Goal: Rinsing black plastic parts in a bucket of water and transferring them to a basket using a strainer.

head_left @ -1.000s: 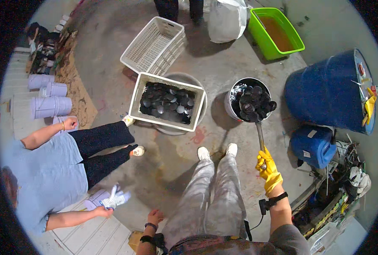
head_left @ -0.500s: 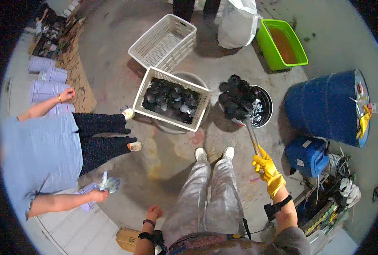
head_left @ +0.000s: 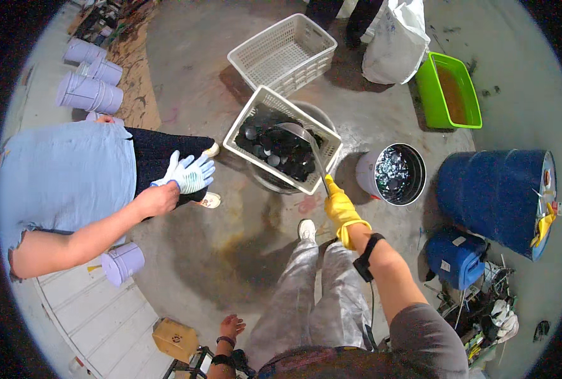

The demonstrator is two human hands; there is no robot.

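My right hand (head_left: 342, 208), in a yellow rubber glove, is closed around the handle of a long metal ladle (head_left: 319, 159). The ladle's round head is tilted over a white plastic crate (head_left: 242, 151) holding many black discs (head_left: 259, 151); some discs near it are blurred. The crate rests on a round grey basin (head_left: 269, 183). To its right, a white bucket (head_left: 368, 174) with a dark inside holds shiny liquid and some discs. My bare left hand (head_left: 232, 326) hangs low beside my leg, fingers loosely apart, with nothing in it.
A second white crate (head_left: 281, 54), a white sack (head_left: 391, 54) and a green tub (head_left: 429, 95) of brownish liquid stand farther off. A blue drum (head_left: 489, 192) and blue jerrycan (head_left: 455, 256) are right. At left, a person holds pale gloves (head_left: 189, 174) near lilac buckets (head_left: 91, 91).
My right hand has swung left, carrying the ladle from the bucket to the crate. Its heaped load of black discs has tipped out. The person at left has raised the gloves.
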